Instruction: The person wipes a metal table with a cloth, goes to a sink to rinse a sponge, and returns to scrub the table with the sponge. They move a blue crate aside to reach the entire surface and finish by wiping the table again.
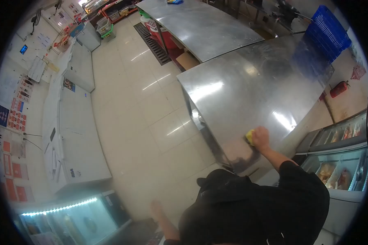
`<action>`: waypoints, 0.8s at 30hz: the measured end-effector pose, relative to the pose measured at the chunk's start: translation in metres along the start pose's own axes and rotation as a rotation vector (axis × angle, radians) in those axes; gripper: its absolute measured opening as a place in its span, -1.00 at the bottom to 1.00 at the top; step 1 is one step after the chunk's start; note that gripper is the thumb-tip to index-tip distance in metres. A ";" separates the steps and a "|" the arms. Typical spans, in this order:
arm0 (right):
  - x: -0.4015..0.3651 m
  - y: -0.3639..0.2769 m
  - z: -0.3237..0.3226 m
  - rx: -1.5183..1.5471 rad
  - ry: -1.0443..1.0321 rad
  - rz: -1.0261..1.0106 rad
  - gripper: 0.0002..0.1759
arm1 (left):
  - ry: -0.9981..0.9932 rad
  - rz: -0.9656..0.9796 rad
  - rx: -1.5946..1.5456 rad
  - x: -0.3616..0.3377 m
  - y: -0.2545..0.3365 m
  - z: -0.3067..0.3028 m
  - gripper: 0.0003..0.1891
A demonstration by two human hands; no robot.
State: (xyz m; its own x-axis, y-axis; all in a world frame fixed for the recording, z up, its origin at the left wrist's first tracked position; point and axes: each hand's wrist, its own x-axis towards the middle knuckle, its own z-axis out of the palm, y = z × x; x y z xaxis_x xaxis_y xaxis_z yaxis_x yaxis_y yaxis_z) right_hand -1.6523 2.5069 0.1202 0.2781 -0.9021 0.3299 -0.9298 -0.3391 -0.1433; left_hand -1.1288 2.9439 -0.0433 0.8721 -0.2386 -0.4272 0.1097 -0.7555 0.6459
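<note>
Hands apart: right hand (pixel 261 138) clamps yellow sponge (pixel 250 136) on steel table (pixel 249 90); left hand (pixel 156 207) too blurred to tell.

The person wears a plain, loose black top (pixel 253 208) that fills the near right of the view. Its cloth is matte and creased, with soft folds across the chest and shoulders. At the neck it bunches into a thick rolled ridge (pixel 216 181), either a collar or a hood. The right sleeve (pixel 290 169) ends partway up the arm, and the forearm is bare to the right hand (pixel 261 136). The left forearm is bare down to the blurred left hand (pixel 156 206). Small pale flecks (pixel 274 240) show near the bottom edge.
</note>
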 end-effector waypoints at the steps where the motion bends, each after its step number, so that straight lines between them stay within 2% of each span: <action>1: -0.008 -0.008 -0.009 -0.015 -0.024 0.040 -0.80 | 0.006 0.011 0.008 -0.002 0.038 -0.005 -0.64; 3: -0.020 -0.032 -0.016 -0.022 -0.041 0.100 -0.76 | -0.188 -0.114 -0.193 0.005 0.095 -0.004 -0.62; 4: -0.025 -0.047 -0.016 -0.012 -0.037 0.115 -0.72 | -0.190 -0.098 -0.191 0.015 0.105 -0.004 -0.62; 6: -0.024 -0.083 -0.021 0.007 -0.048 0.155 -0.63 | -0.327 -0.118 -0.147 0.035 0.124 0.007 -0.61; 8: -0.024 -0.105 -0.003 -0.072 0.098 0.135 -0.51 | -0.363 -0.102 -0.105 0.051 0.140 0.013 -0.60; 10: 0.009 -0.141 -0.006 -0.008 0.007 0.285 -0.43 | -0.402 -0.077 -0.057 0.093 0.158 0.017 -0.59; 11: 0.053 -0.158 0.014 -0.006 0.040 0.268 -0.43 | -0.396 -0.091 -0.019 0.142 0.176 0.032 -0.58; 14: 0.106 -0.169 0.046 -0.016 0.071 0.465 -0.38 | -0.389 -0.181 0.067 0.196 0.177 0.044 -0.58; 16: 0.162 -0.166 0.071 -0.047 0.131 0.476 -0.37 | -0.388 -0.228 0.087 0.226 0.202 0.054 -0.58; 18: 0.219 -0.169 0.093 -0.080 0.186 0.507 -0.37 | -0.615 0.303 0.935 0.259 0.235 0.050 -0.60; 20: 0.264 -0.158 0.112 -0.150 0.282 0.549 -0.38 | -0.658 0.314 0.937 0.275 0.266 0.058 -0.60; 22: 0.302 -0.149 0.121 -0.150 0.243 0.625 -0.39 | -0.723 0.315 0.956 0.295 0.292 0.069 -0.59; 24: 0.337 -0.141 0.132 -0.152 0.208 0.719 -0.40 | -0.697 0.488 1.153 0.348 0.285 0.094 -0.57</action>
State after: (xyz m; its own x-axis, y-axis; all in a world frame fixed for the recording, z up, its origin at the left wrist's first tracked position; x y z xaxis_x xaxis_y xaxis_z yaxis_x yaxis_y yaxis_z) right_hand -1.3960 2.2152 0.1281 -0.4454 -0.8130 0.3750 -0.8920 0.3666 -0.2646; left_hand -0.8392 2.5880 -0.0671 0.2642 -0.6040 -0.7519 -0.8631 -0.4960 0.0952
